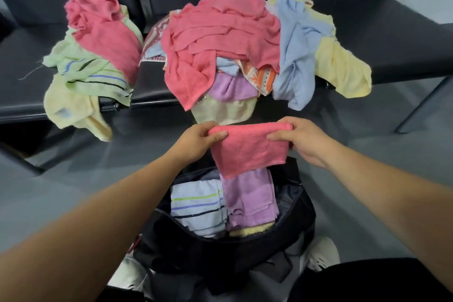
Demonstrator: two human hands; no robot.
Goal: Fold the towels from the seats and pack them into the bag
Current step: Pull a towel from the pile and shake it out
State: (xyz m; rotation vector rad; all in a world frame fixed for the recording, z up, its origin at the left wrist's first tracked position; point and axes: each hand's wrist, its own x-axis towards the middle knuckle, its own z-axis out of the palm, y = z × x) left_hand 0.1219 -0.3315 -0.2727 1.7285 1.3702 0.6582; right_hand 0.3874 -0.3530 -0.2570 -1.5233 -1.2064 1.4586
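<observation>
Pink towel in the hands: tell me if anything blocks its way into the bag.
Nothing visible does. The left hand and right hand pinch the pink towel by its top corners above the open bag. Below lie the purple towel and striped towel, already packed; it would land on them.

The pink towel (250, 147) between the left hand (198, 140) and right hand (301, 140) is nubby, matt terry cloth. Below the hands, the bag (220, 257) is black woven fabric, its lining (291, 198) faintly shiny. Beyond the hands, the seats (392, 39) look like smooth dark leatherette with a dull sheen, on a leg (424, 105) that looks like matt metal
</observation>
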